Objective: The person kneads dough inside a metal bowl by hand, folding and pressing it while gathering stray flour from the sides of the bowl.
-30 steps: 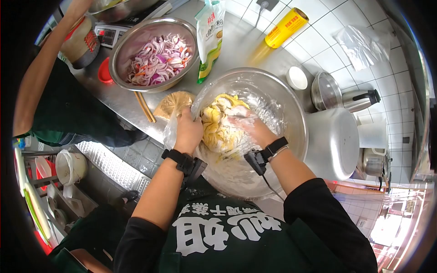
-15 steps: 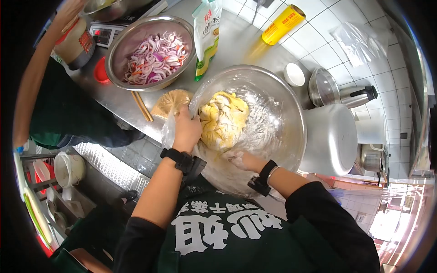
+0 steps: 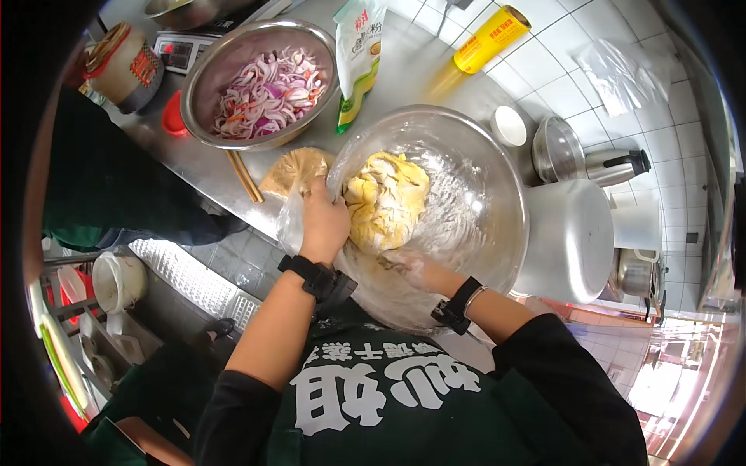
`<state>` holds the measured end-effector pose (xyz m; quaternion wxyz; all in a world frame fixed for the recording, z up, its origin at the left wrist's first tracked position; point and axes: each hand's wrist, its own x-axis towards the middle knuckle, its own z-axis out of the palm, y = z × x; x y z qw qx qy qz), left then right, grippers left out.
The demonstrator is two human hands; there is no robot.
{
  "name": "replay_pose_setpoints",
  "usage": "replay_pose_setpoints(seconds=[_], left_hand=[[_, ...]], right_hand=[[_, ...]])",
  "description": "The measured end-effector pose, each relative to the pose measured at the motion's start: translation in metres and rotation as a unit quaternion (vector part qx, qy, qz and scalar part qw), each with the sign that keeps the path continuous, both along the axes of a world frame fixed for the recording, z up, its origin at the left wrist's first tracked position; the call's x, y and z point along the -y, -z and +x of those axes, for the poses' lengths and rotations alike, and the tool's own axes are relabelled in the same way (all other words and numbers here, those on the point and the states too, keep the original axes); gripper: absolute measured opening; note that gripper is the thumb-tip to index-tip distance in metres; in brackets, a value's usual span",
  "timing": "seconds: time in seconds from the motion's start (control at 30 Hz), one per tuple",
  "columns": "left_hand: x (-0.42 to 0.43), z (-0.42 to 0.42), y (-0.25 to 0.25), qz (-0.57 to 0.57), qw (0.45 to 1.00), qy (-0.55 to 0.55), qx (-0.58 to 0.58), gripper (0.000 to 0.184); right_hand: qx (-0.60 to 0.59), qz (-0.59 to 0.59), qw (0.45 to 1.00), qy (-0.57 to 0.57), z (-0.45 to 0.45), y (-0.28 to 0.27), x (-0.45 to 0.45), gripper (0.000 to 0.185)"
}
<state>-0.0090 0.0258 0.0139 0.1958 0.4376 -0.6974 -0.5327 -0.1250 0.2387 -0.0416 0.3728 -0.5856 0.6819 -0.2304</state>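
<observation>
A large steel mixing bowl (image 3: 482, 256) stands in front of me, its inside smeared with white flour. In its left half lies a lumpy yellow mass (image 3: 386, 203) dusted with flour; it looks like dough or coated food. My left hand (image 3: 325, 221) is closed on the bowl's left rim, beside a clear plastic bag of brown crumbs or powder (image 3: 298, 172). Inside the bowl, near the mass's lower edge, is my right hand (image 3: 416, 268). Flour covers its fingers, which are blurred and partly hidden, so their grip is unclear.
A steel bowl of sliced red onion (image 3: 268, 93), chopsticks (image 3: 245, 177) and a green-white packet (image 3: 357, 66) are on the steel counter. A yellow film roll (image 3: 492, 40) and white bowl (image 3: 508, 126) are behind. An upturned metal pot (image 3: 569, 241) is right; another person (image 3: 101, 171) stands left.
The other person's arm at upper left has pulled back from the jar there. My right hand has shifted slightly within the bowl; my left stays at the rim. The view has moved a little.
</observation>
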Motion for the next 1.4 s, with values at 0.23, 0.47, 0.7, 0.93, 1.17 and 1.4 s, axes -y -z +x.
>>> replay_pose_setpoints(seconds=[0.23,0.47,0.7,0.93,1.17,1.4], left_hand=[[0.017,-0.002,0.0,-0.044,0.998,0.048,0.026,0.048],[0.018,0.0,0.006,-0.027,0.999,0.041,0.02,0.047],[0.011,0.0,0.004,-0.016,0.999,0.035,0.013,0.046],[0.005,-0.001,0.006,-0.033,0.999,0.033,0.008,0.045],[0.001,0.001,0.011,0.012,0.998,0.037,-0.039,0.046],[0.002,0.0,0.001,-0.003,0.999,0.036,0.027,0.049]], right_hand=[[-0.081,0.029,0.995,-0.05,0.03,-0.006,0.029,0.042],[-0.106,-0.011,0.98,-0.17,-0.029,0.012,-0.033,0.029],[-0.078,0.058,0.995,-0.016,-0.01,0.026,-0.046,0.037],[0.285,0.18,0.936,0.103,0.025,-0.029,0.037,0.023],[0.259,0.06,0.92,0.287,-0.049,-0.079,0.061,0.035],[0.478,-0.102,0.776,0.399,-0.05,-0.174,0.08,0.039]])
